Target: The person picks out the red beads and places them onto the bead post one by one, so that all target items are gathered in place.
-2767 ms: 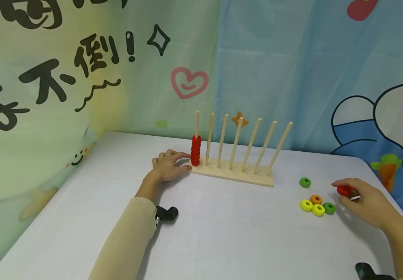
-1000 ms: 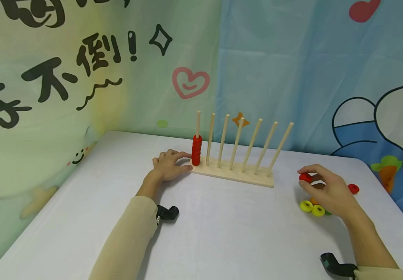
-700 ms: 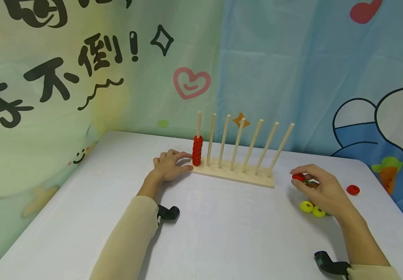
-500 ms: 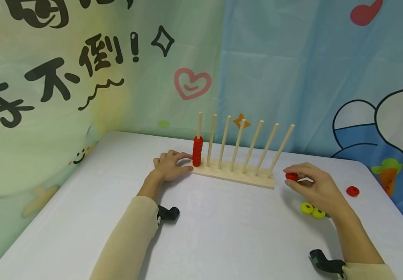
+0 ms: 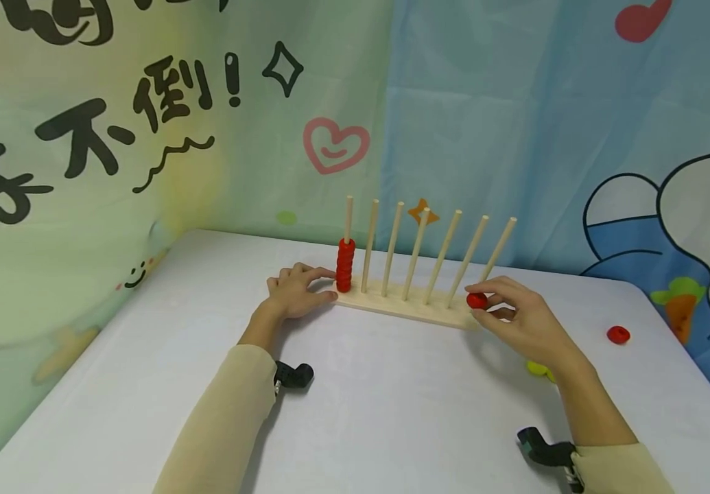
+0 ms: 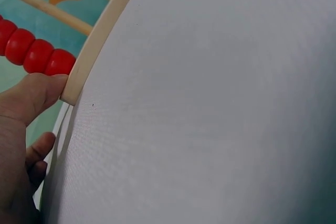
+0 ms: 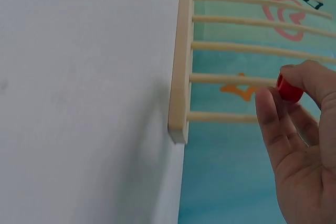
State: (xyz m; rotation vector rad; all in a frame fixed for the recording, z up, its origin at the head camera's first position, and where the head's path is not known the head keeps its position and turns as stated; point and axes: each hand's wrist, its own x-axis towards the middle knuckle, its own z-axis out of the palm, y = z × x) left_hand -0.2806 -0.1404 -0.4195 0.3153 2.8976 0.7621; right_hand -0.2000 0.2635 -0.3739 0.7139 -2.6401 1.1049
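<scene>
A wooden peg stand [image 5: 407, 310] with a row of upright pegs stands towards the back of the table. Its leftmost peg carries a stack of red beads [image 5: 345, 266]; the other pegs are bare. My left hand [image 5: 296, 293] holds the stand's left end between thumb and index finger, the thumb [image 6: 44, 90] lying against the lowest bead. Between thumb and fingertips, my right hand [image 5: 524, 315] pinches a red bead [image 5: 476, 300]. That hand is in front of the rightmost peg [image 5: 498, 248] and hides its lower part. In the right wrist view, the pinched bead [image 7: 290, 90] is apart from the base.
One red bead [image 5: 618, 335] lies alone at the right of the white table [image 5: 392, 405]. Yellow beads [image 5: 538, 368] show partly behind my right wrist. A printed cloth [image 5: 472, 103] hangs directly behind the table.
My right hand has carried the red bead leftward from the loose beads to the right end of the stand. My left hand has stayed at the stand's left end.
</scene>
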